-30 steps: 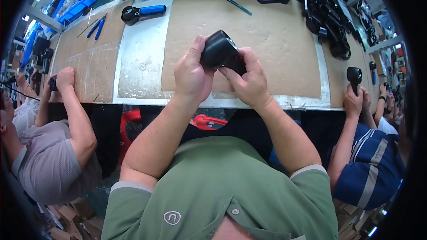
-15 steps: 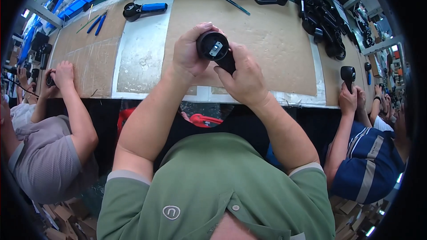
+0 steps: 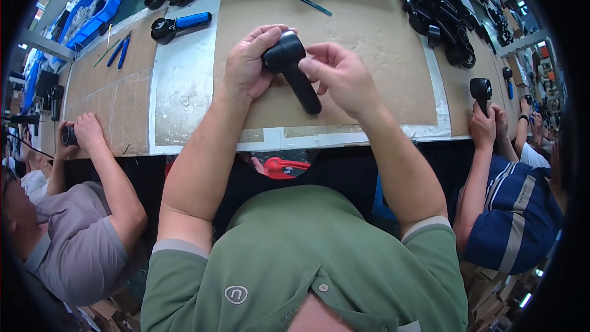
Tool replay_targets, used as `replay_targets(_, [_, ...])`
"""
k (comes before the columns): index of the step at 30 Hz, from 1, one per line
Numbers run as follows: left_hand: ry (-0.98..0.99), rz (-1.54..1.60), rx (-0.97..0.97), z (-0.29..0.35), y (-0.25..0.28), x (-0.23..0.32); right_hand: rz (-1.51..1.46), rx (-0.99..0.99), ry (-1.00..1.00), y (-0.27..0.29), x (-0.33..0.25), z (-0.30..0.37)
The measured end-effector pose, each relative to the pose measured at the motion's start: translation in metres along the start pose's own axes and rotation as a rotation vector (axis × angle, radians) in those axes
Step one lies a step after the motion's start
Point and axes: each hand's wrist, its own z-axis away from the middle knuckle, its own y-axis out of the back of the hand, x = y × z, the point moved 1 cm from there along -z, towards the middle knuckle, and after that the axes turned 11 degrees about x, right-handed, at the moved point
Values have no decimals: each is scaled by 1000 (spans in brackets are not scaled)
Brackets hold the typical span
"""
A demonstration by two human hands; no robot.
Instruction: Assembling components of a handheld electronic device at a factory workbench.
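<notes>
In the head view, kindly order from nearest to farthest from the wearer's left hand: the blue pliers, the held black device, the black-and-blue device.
1. Held black device: in the left hand.
2. Black-and-blue device: ahead, to the left.
3. Blue pliers: farther left.

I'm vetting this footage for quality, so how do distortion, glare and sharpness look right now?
Head view: curved black fisheye borders at both sides; head view: a pale patch, likely glare, atop the round-headed black plastic handheld device; head view: the blue-handled metal pliers are recognisable, but distant rim clutter is too small to tell apart.
</notes>
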Motion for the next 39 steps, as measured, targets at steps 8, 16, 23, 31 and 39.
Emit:
replay_targets(8, [-52, -253, 69, -7, -10, -5, -36, -171, -173, 7, 10, -40])
replay_targets(16, [-55, -253, 175, -10, -17, -8, -67, -348, -353, 8, -2, -57])
replay_targets(23, [32, -204, 113, -9, -17, -6, -13, -417, -463, 3, -11, -63])
replay_targets(31, [-5, -268, 90, -8, -14, -8, -6, -417, -416, -2, -5, -59])
replay_targets(39, [-45, -164, 88, -15, -6, -9, -32, -215, -281, -12, -4, -25])
